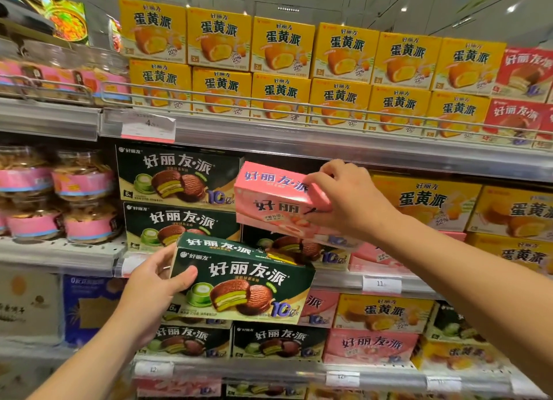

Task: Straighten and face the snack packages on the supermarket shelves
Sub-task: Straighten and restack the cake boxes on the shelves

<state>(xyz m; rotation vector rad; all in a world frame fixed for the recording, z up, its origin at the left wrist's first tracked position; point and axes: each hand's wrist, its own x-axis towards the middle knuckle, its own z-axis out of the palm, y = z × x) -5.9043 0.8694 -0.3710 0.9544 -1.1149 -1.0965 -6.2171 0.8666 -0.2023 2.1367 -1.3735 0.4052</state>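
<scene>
My left hand point(152, 283) grips the left end of a dark green pie box point(239, 280), held out in front of the middle shelf with its face toward me. My right hand point(344, 202) holds a pink pie box point(275, 202) by its right end, tilted, just under the upper shelf edge. Behind it another dark green box point(299, 248) lies on the middle shelf, partly hidden. Two stacked dark green boxes point(176, 199) stand upright to the left.
Yellow egg-yolk pie boxes point(281, 70) fill the top shelf behind a wire rail point(209, 95); more yellow boxes point(425, 202) sit right of my hand. Clear cookie tubs point(83, 199) stand at left. Lower shelves hold green, pink point(371, 345) and yellow boxes. Price tags line the shelf edges.
</scene>
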